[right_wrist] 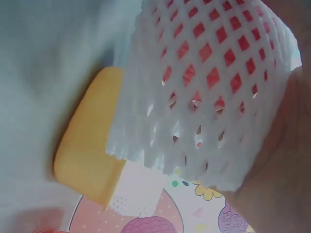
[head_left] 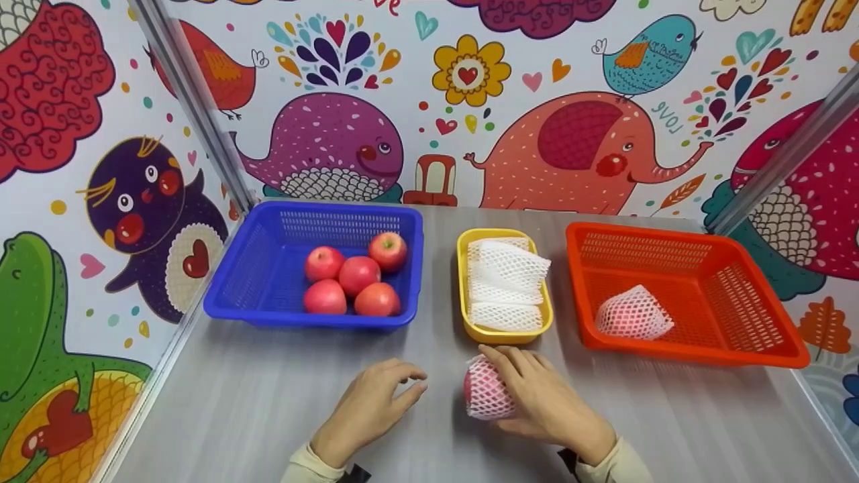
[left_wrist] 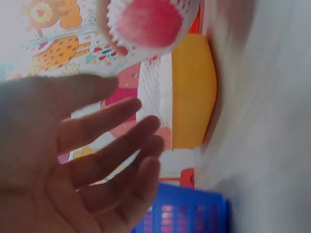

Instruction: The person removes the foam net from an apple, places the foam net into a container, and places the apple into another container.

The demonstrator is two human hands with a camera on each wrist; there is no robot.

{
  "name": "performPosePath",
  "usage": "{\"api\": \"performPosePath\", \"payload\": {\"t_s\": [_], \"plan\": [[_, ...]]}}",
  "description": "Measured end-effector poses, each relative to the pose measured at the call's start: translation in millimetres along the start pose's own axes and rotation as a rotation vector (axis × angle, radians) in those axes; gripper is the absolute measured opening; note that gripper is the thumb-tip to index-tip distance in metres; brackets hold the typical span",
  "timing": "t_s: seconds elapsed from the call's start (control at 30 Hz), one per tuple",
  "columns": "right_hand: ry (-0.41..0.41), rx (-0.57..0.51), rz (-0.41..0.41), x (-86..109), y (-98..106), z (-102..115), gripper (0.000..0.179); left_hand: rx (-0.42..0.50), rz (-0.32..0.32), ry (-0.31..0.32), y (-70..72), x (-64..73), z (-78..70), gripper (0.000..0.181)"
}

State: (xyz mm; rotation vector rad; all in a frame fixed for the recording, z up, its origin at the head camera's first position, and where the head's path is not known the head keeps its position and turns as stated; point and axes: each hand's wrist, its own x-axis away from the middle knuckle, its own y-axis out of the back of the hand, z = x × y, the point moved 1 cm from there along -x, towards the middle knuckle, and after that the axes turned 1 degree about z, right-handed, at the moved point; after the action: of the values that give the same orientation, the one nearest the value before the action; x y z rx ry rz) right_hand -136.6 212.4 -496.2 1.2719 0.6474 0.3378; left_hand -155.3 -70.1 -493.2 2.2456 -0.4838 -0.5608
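Note:
My right hand (head_left: 543, 396) grips an apple (head_left: 472, 386) sleeved in a white foam net (head_left: 493, 396), just in front of the yellow basket. In the right wrist view the net (right_wrist: 209, 97) fills much of the picture, red skin showing through its holes. Bare apple surface (left_wrist: 150, 22) faces the left hand in the left wrist view. To the left, my left hand (head_left: 372, 406) hovers apart from the fruit, fingers loosely bent and holding nothing. Folded foam nets (head_left: 507, 285) lie in the yellow basket (head_left: 508, 337).
A blue basket (head_left: 228, 305) at the back left contains several bare apples (head_left: 359, 276). On the right stands an orange-red basket (head_left: 731, 352) with one netted apple (head_left: 631, 314) inside. Patterned panels (head_left: 429, 121) wall in the grey table (head_left: 235, 402) at the back and sides.

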Motion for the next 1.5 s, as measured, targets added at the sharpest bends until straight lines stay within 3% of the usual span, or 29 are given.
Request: {"api": "performPosePath", "payload": {"t_s": [0.17,0.4,0.7,1.0,1.3,1.5], "plan": [[0.058,0.007,-0.080,-5.1,3,9,0.111,0.103,0.000,-0.045,-12.5,-8.0,-7.0,0.015],[0.106,-0.011,-0.119,-9.0,2,25,0.114,0.215,0.088,-0.037,-29.8,-12.3,-14.2,0.045],[0.177,-0.009,-0.154,-15.2,-2,39,0.112,0.178,0.102,0.000,-40.3,-13.7,-16.8,0.070],[0.148,-0.050,-0.137,-9.2,1,35,0.109,0.165,0.098,0.036,-33.1,-13.4,-12.8,0.063],[0.213,-0.140,-0.256,-0.4,12,19,0.052,0.187,0.101,0.093,-17.9,-9.2,-1.7,0.067],[0.190,-0.093,-0.271,1.0,25,6,0.042,0.210,0.082,0.147,-9.3,-5.3,4.6,0.066]]}}
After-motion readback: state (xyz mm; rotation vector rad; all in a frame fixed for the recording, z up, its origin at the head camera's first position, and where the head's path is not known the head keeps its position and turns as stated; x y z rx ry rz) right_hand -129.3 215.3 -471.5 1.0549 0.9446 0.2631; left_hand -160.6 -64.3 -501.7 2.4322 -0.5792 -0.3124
